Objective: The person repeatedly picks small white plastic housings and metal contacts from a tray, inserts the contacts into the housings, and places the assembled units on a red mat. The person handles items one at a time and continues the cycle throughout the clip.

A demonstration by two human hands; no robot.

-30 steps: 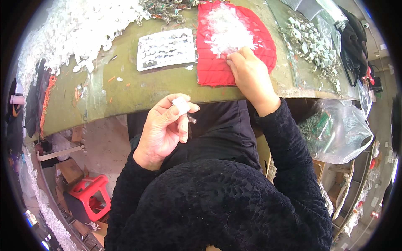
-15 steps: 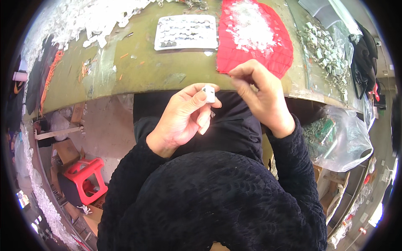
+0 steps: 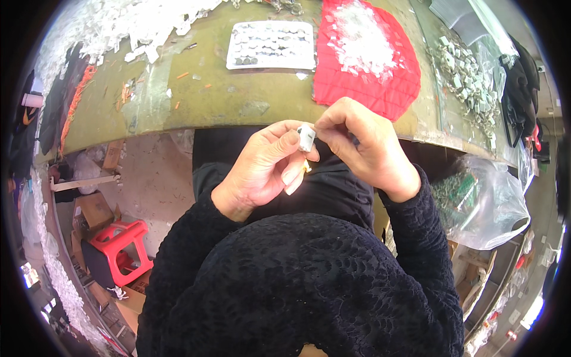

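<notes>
Between its thumb and fingers my left hand (image 3: pixel 262 163) grips a small white plastic casing (image 3: pixel 306 138), held above my lap just off the table's near edge. A small yellowish bit shows below the casing by the fingertips; what it is I cannot make out. My right hand (image 3: pixel 369 149) is closed in a pinch right beside the casing, thumb against forefinger. Whatever is in that pinch is too small or hidden to name.
On the green table (image 3: pixel 202 107) stands a white tray (image 3: pixel 270 64) of round button cells. A red cloth (image 3: pixel 404 89) bears small clear pieces. White pieces (image 3: pixel 143 30) heap at far left, small casings (image 3: pixel 467 77) at right. A plastic bag (image 3: pixel 499 202) hangs right; a red stool (image 3: pixel 125 250) stands lower left.
My right hand has come left and down from the red cloth's edge to the casing, its fingers still pinched. The casing has tilted slightly in my left hand.
</notes>
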